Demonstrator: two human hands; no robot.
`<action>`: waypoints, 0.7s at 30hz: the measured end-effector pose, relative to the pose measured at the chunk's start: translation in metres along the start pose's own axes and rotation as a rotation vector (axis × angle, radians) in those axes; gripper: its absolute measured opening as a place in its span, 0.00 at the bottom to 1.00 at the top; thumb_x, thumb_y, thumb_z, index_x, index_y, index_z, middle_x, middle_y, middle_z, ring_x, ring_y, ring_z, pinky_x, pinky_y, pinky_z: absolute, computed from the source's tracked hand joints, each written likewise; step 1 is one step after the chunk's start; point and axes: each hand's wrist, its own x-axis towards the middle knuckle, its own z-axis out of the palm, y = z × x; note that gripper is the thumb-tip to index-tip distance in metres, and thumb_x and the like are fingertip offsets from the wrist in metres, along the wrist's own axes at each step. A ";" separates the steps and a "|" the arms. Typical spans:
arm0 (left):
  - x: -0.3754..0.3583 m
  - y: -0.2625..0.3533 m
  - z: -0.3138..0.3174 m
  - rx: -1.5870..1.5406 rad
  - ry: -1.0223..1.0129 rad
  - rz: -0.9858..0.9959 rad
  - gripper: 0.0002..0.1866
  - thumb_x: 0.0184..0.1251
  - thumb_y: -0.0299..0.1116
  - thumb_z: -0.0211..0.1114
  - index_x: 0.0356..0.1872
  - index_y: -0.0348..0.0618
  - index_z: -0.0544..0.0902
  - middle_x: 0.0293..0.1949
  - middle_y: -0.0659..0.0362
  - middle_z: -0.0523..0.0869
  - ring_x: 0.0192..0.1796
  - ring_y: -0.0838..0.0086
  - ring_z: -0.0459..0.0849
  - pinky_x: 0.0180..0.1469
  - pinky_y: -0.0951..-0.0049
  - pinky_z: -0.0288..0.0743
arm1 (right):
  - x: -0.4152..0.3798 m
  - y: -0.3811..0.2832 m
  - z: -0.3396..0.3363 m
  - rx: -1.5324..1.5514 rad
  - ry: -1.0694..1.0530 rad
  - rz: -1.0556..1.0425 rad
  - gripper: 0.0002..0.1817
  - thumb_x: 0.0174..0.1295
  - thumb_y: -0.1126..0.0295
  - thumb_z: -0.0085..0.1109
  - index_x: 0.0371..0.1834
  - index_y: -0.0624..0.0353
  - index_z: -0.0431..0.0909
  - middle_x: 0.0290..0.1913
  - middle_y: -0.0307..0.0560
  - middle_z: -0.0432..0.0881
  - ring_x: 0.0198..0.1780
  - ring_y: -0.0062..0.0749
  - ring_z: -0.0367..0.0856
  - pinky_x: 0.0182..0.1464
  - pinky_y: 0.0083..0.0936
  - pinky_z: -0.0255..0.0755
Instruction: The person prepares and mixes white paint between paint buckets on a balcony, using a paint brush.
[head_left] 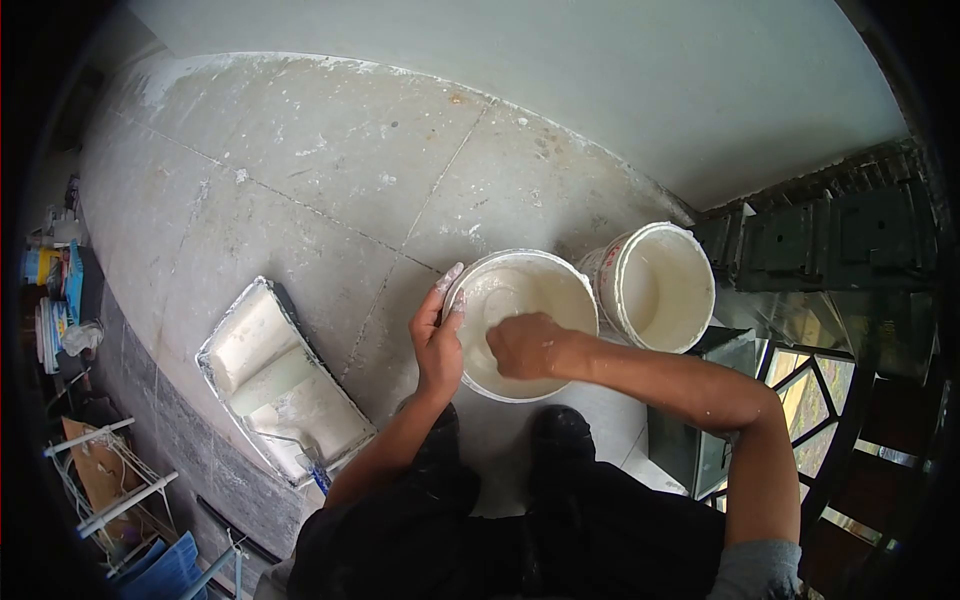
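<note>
A white bucket [585, 290] stands on the floor in front of my feet, with off-white paint coating its inside and a whitish layer at the bottom. My left hand [438, 338] grips its left rim, thumb and fingers on the edge, fingertips smeared with white. Over the bucket's opening, my right hand [525, 346] is curled closed; whatever it holds is hidden beneath the fist. Close by on the right stands a second white bucket [618, 290], its rim crusted with paint and its inside pale.
To the left lies a paint tray [340, 395] with a paint roller [272, 383] in it, its handle toward me. Dark green metal boxes [790, 245] line the right side. A pale wall [560, 60] rises beyond the paint-spotted floor [330, 170]. A rack [125, 500] stands lower left.
</note>
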 end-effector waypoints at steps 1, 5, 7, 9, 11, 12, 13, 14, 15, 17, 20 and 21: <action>0.000 0.003 0.001 0.010 -0.003 -0.011 0.22 0.66 0.20 0.52 0.61 0.28 0.72 0.58 0.52 0.79 0.60 0.74 0.75 0.65 0.75 0.63 | 0.003 0.003 -0.007 0.091 0.057 0.026 0.10 0.56 0.71 0.54 0.36 0.62 0.84 0.42 0.55 0.86 0.45 0.47 0.86 0.43 0.39 0.78; 0.000 0.003 0.000 0.017 -0.002 -0.022 0.23 0.64 0.19 0.51 0.62 0.28 0.72 0.59 0.52 0.78 0.61 0.73 0.75 0.66 0.75 0.62 | -0.005 0.020 -0.007 -0.130 0.318 0.110 0.10 0.57 0.72 0.54 0.37 0.63 0.84 0.42 0.57 0.85 0.45 0.46 0.86 0.44 0.40 0.78; 0.000 0.000 -0.001 0.016 0.004 -0.017 0.23 0.64 0.19 0.51 0.62 0.28 0.72 0.59 0.52 0.78 0.61 0.73 0.75 0.66 0.75 0.62 | -0.010 0.006 -0.008 -0.170 -0.004 0.084 0.11 0.57 0.73 0.53 0.37 0.62 0.85 0.42 0.57 0.85 0.45 0.47 0.86 0.46 0.40 0.78; 0.000 -0.001 -0.002 0.016 -0.003 -0.005 0.23 0.64 0.19 0.51 0.62 0.28 0.72 0.59 0.52 0.78 0.61 0.73 0.75 0.66 0.75 0.62 | -0.013 -0.003 -0.003 -0.145 -0.160 -0.061 0.11 0.57 0.73 0.53 0.37 0.61 0.85 0.41 0.57 0.86 0.44 0.47 0.86 0.44 0.38 0.78; 0.000 0.000 -0.002 0.016 -0.013 0.014 0.24 0.63 0.18 0.50 0.62 0.28 0.72 0.59 0.52 0.78 0.61 0.73 0.75 0.66 0.75 0.62 | -0.007 -0.002 -0.007 -0.067 -0.001 -0.051 0.11 0.57 0.73 0.53 0.39 0.61 0.85 0.41 0.56 0.86 0.44 0.47 0.86 0.43 0.39 0.79; -0.001 0.001 -0.001 0.018 -0.011 0.005 0.24 0.63 0.18 0.50 0.62 0.27 0.72 0.59 0.52 0.78 0.61 0.73 0.75 0.66 0.75 0.62 | 0.000 0.005 -0.005 -0.059 0.123 -0.020 0.12 0.57 0.73 0.53 0.39 0.61 0.85 0.41 0.56 0.86 0.44 0.48 0.86 0.43 0.40 0.79; -0.001 0.003 0.000 0.022 -0.009 -0.001 0.24 0.63 0.18 0.50 0.62 0.27 0.72 0.59 0.52 0.78 0.61 0.73 0.74 0.66 0.75 0.62 | 0.004 0.009 -0.007 -0.053 0.250 0.010 0.12 0.57 0.73 0.54 0.40 0.62 0.85 0.41 0.56 0.86 0.44 0.48 0.86 0.43 0.40 0.78; -0.001 0.004 0.000 0.026 -0.007 -0.005 0.24 0.62 0.18 0.50 0.62 0.27 0.72 0.59 0.52 0.78 0.61 0.73 0.74 0.66 0.75 0.62 | 0.004 0.012 -0.010 -0.054 0.291 0.080 0.12 0.57 0.71 0.54 0.41 0.62 0.85 0.41 0.56 0.86 0.45 0.48 0.86 0.45 0.40 0.78; 0.000 0.004 -0.001 0.017 -0.005 -0.003 0.23 0.64 0.19 0.51 0.62 0.28 0.72 0.59 0.52 0.78 0.61 0.73 0.75 0.65 0.75 0.63 | 0.004 0.012 -0.009 -0.121 0.201 0.065 0.12 0.57 0.71 0.53 0.40 0.62 0.84 0.39 0.57 0.85 0.44 0.49 0.86 0.43 0.40 0.78; 0.000 0.000 -0.002 -0.004 0.000 -0.003 0.20 0.68 0.21 0.53 0.61 0.28 0.73 0.57 0.53 0.79 0.59 0.75 0.75 0.63 0.76 0.65 | 0.000 0.009 -0.004 -0.258 0.016 0.038 0.12 0.59 0.70 0.51 0.39 0.63 0.82 0.36 0.59 0.85 0.40 0.52 0.85 0.39 0.41 0.78; -0.001 0.002 -0.001 0.012 -0.008 -0.008 0.24 0.62 0.18 0.50 0.62 0.28 0.72 0.59 0.52 0.78 0.61 0.73 0.75 0.66 0.75 0.62 | 0.002 -0.001 -0.004 -0.144 -0.079 -0.070 0.12 0.58 0.68 0.53 0.38 0.63 0.82 0.36 0.58 0.85 0.41 0.48 0.86 0.40 0.40 0.78; -0.001 0.002 0.000 0.016 -0.010 -0.009 0.24 0.62 0.18 0.50 0.62 0.28 0.72 0.59 0.52 0.78 0.61 0.73 0.75 0.66 0.75 0.62 | 0.004 -0.002 -0.005 -0.092 -0.084 -0.099 0.12 0.58 0.68 0.54 0.37 0.63 0.82 0.36 0.57 0.85 0.41 0.47 0.86 0.40 0.40 0.78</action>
